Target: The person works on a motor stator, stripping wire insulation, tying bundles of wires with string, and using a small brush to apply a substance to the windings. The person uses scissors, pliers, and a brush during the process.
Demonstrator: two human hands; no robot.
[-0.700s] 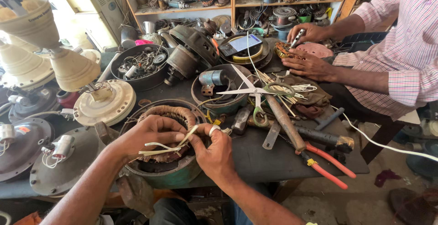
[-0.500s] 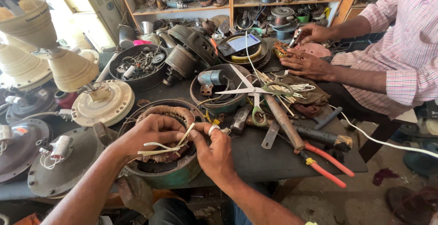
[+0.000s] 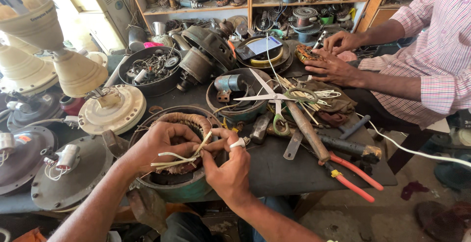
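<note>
The dark workbench is crowded: just right of the person's hands lie green-handled scissors spread open across a round metal housing, a hammer with a worn wooden handle, and orange-handled pliers near the bench's front edge. To the left sit cream fan motor covers and grey round covers, with a black bowl of small parts behind them. Across the bench a second person in a pink checked shirt rests both hands on a small copper-wound part (these hands are well apart from the wearer's own), and a phone lies on a stack of rings nearby. Nothing stands between the camera and the work at the front. There, at the near edge of the bench, sits a stator in a teal housing, its copper-brown winding wrapped in brownish cloth tape. The left hand lies over the winding, fingers closed on a bunch of pale yellow wire sleeves. The right hand, a white ring on one finger, pinches the same sleeves between thumb and forefinger just above the winding.
</note>
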